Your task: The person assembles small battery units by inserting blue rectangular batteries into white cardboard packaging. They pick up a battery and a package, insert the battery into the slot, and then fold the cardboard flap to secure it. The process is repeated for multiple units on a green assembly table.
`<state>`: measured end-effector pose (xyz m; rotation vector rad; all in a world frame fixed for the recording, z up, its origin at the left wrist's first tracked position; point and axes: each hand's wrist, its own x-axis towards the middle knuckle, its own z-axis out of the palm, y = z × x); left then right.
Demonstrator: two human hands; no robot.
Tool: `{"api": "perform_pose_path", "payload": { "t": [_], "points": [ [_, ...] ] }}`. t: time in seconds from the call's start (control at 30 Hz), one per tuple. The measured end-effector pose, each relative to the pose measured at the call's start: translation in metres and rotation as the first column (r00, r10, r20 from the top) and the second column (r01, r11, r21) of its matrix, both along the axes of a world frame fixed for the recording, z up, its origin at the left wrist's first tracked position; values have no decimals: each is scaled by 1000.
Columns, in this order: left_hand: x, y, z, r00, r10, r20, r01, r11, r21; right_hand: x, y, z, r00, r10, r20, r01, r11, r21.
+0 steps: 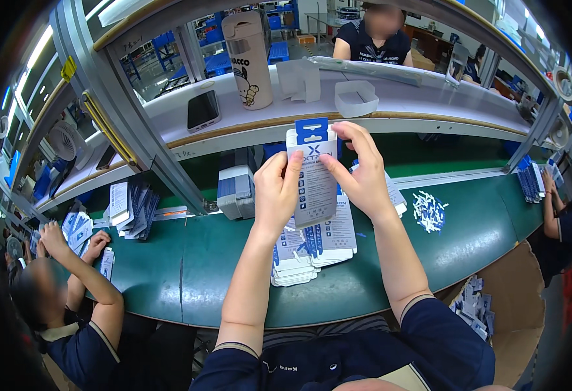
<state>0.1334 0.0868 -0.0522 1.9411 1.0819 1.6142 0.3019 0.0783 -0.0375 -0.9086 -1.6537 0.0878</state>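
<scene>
A slim white-and-blue retail box (316, 190) with a blue hang tab at its top is held upright above the table. My left hand (274, 192) grips its left side, thumb lying on the front face. My right hand (367, 174) holds the upper right, its thumb on the front and its fingers at the top corner. Beneath the box lie stacks of similar white-and-blue boxes (337, 240) on the green table (227, 293). More boxes lie partly hidden behind my right wrist.
Small white pieces (429, 211) lie heaped to the right. A grey-white stack (236, 192) stands left of my hands. The shelf (168, 146) ahead bears a phone (204, 109) and a tumbler (250, 72). A cardboard carton (511, 306) stands lower right. Co-workers sit left, right and opposite.
</scene>
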Motion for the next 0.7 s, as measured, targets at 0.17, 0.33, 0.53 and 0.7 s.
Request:
{"api": "perform_pose_path", "payload": {
  "t": [0.17, 0.33, 0.53, 0.7],
  "points": [
    [-3, -3, 5, 999, 12, -44, -10, 999, 53, -1, 2, 0, 1000, 19, 6, -19, 994, 108],
    [2, -4, 4, 999, 8, -32, -6, 996, 85, -6, 1, -4, 982, 107, -158, -96, 992, 78],
    [0, -2, 2, 998, -61, -26, 62, 997, 46, 0, 4, -3, 947, 227, -229, -227, 974, 27],
    [10, 0, -2, 970, 212, -122, -155, 919, 363, 5, 3, -3, 981, 126, -148, -128, 992, -7]
  ]
}}
